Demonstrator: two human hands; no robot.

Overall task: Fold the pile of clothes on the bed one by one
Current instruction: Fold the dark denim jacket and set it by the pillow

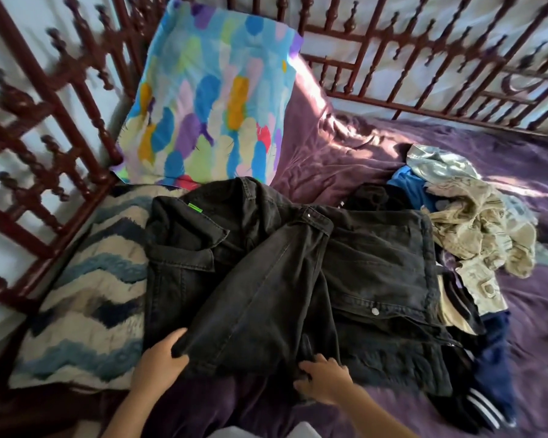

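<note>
Purple bed (345, 159): left hand (160, 358), right hand (325, 380) grip jacket (266, 273).

bed (535, 311) | holds: black jacket (266, 263), clothes pile (475, 229), colourful pillow (209, 99), chevron pillow (86, 289)

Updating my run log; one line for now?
left hand grips jacket sleeve | right hand grips jacket hem | pile unfolded

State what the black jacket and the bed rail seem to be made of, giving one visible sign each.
The black jacket looks like washed denim, matte: faded seams, metal snaps. The bed rail seems turned wood, glossy red-brown: lathe-shaped spindles and knobs.
</note>
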